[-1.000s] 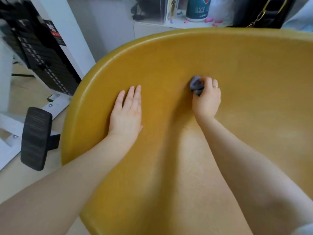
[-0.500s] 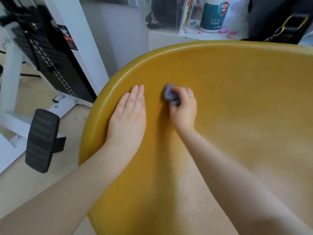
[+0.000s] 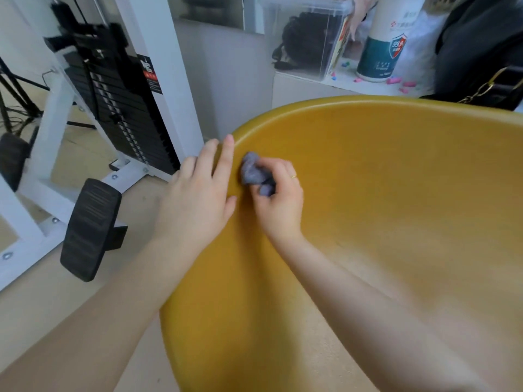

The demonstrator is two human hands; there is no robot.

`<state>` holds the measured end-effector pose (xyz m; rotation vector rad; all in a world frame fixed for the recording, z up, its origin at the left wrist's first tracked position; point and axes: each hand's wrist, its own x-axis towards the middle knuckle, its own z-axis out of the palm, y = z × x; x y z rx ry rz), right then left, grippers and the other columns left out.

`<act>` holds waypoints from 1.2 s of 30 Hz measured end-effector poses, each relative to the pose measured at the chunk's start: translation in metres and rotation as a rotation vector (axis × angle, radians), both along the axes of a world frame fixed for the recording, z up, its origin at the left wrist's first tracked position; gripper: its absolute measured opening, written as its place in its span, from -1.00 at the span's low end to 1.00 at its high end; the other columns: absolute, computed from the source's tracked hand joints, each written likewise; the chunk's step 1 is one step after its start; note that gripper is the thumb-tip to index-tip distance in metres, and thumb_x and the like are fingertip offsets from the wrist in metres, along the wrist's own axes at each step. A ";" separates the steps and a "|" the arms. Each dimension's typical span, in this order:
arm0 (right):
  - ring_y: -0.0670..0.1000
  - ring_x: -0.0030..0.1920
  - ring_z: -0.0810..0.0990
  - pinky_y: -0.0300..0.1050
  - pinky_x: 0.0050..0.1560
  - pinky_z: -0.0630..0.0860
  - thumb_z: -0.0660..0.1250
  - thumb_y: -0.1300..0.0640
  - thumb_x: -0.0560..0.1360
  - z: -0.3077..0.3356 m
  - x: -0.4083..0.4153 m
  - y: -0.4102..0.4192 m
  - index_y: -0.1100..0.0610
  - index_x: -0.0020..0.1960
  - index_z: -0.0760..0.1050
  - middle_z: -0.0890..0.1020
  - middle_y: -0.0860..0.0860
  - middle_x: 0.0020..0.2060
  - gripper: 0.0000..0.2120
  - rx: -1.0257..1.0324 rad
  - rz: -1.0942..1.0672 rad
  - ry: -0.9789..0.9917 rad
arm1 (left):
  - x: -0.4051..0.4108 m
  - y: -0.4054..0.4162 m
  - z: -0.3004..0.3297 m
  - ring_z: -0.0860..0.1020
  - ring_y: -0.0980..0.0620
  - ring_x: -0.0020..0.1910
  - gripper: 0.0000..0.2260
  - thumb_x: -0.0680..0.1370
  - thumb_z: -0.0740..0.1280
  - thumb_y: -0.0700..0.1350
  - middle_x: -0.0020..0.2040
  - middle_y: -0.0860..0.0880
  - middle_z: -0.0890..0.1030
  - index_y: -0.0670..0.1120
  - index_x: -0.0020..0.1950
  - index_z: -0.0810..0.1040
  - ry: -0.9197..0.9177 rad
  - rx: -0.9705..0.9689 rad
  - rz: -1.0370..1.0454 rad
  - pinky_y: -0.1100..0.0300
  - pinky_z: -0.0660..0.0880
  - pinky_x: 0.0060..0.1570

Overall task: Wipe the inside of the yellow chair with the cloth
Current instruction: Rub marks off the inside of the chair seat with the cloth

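Note:
The yellow chair point(image 3: 382, 171) is a curved plastic shell that fills the right and lower part of the head view. A small crumpled grey-blue cloth point(image 3: 252, 174) is bunched in my right hand point(image 3: 276, 202), which grips it and presses it against the inner wall near the chair's left rim. My left hand point(image 3: 198, 199) lies flat with straight fingers over that left rim, right beside the cloth. A ring shows on my right hand.
A white weight machine with a black weight stack point(image 3: 119, 108) and a black foot pad point(image 3: 90, 227) stands on the floor to the left. Behind the chair, a ledge holds a clear plastic box point(image 3: 305, 38), a teal-and-white canister point(image 3: 382, 52) and a black bag point(image 3: 481, 58).
My right hand has dragged the cloth leftward across the chair's inner wall, from the middle to the left rim. My left hand has slid outward onto the rim. The view has shifted left.

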<state>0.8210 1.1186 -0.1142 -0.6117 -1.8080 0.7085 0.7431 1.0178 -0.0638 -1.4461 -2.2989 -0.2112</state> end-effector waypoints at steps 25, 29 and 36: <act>0.22 0.00 0.49 -0.25 -0.01 0.30 0.20 0.41 0.36 0.031 -0.003 0.090 0.30 0.15 0.49 0.51 0.24 0.04 -0.63 -0.166 -0.457 0.154 | -0.001 -0.003 -0.001 0.53 -0.21 -0.23 -0.21 0.34 0.34 0.24 0.19 -0.26 0.50 -0.17 0.44 0.31 0.051 -0.029 0.037 0.11 0.47 -0.40; 0.25 -0.07 0.48 -0.25 -0.08 0.23 0.21 0.43 0.30 0.020 -0.021 0.054 0.31 0.12 0.51 0.53 0.25 0.05 -0.59 -0.131 -0.471 0.112 | 0.002 -0.003 -0.001 0.53 -0.20 -0.22 -0.19 0.34 0.38 0.26 0.19 -0.25 0.50 -0.16 0.45 0.29 0.106 -0.056 0.082 0.10 0.48 -0.37; 0.25 -0.13 0.51 -0.05 -0.08 0.41 0.09 0.28 0.32 -0.013 -0.001 0.018 0.17 0.14 0.42 0.55 0.24 0.03 -0.59 0.219 -0.129 -0.150 | 0.009 0.008 0.014 0.44 -0.22 0.14 -0.24 0.46 0.34 0.11 0.40 -0.17 0.30 -0.02 0.54 0.03 -0.109 -0.086 0.055 0.00 0.48 -0.06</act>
